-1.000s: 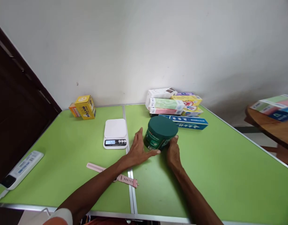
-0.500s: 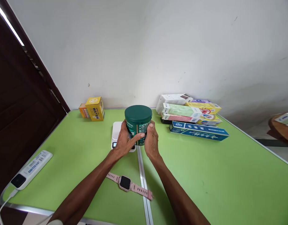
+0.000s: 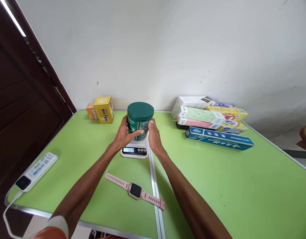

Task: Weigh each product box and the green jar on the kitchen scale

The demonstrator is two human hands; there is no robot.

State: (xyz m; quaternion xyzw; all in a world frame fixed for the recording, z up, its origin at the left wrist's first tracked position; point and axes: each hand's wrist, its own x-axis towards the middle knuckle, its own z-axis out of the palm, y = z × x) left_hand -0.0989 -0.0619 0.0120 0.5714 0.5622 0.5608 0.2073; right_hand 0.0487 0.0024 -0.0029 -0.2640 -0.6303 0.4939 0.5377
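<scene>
Above the white scale, green tub, upright, round, lidded; cannot tell if its base touches the plate. Left hand and right hand clasp opposite sides, left thumb across the front. Probably stiff plastic, smooth, a bit slippery, moderate weight, hardly fragile. Best hold: both palms on the wall, below the lid. Scale glossy, hard-edged.
</scene>
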